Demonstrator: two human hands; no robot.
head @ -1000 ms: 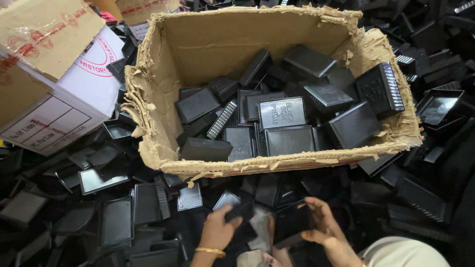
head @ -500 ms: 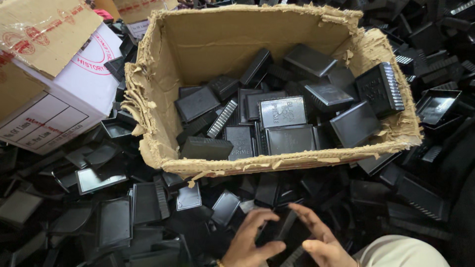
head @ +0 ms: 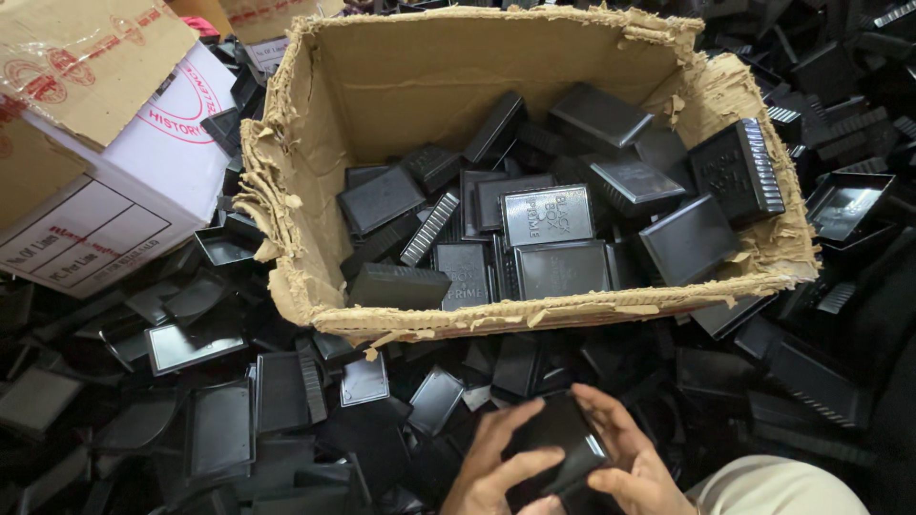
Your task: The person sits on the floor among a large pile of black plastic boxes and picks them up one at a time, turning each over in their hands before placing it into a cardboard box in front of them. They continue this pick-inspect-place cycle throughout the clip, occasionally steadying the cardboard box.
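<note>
A flat black plastic case (head: 561,441) sits between two hands at the near edge of the scene, a little right of the middle. The left hand (head: 496,472) holds its left side, with the fingers (head: 510,431) spread out and curled over the top of the case. The right hand (head: 634,458) holds its right side, with the fingers (head: 603,412) also spread and pressed flat on the case, so both hands grip it together. All around the hands lies a big heap of black plastic cases and lids (head: 239,420), piled loose in every direction. Just beyond the hands stands a torn brown cardboard box (head: 315,191) with ragged edges. It is open at the top and partly filled with more black cases (head: 549,215), some lying flat and some tipped on edge. To the far left is a white carton with red and black print (head: 124,200), and a brown cardboard flap (head: 86,57) rests over it. At the near right corner a bit of light beige cloth (head: 782,486) shows.
</note>
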